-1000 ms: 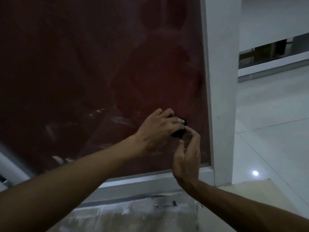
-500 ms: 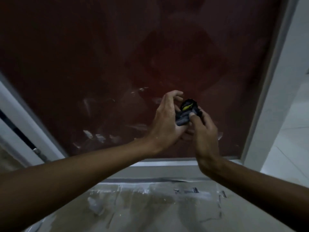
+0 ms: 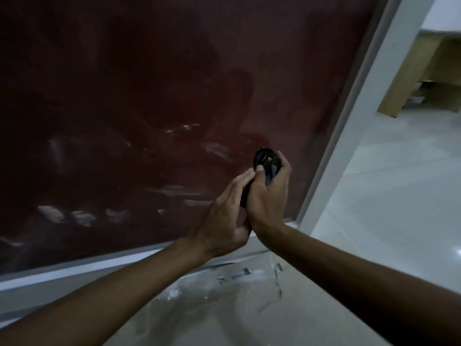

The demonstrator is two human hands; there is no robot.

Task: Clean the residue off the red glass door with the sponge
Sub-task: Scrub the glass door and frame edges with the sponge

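Gripping a crumpled dark sponge (image 3: 265, 162) at right of centre, the right hand (image 3: 270, 196) clenches it against the red glass door (image 3: 149, 96); the left hand (image 3: 224, 221) cups beneath, its grasp unclear. White residue (image 3: 82, 216) streaks lower left; a dry, bunched sponge may merely smear it.

Dim room, pale tiled floor (image 3: 389, 196), grey frame post (image 3: 354, 126), wooden furniture (image 3: 409, 78) beyond
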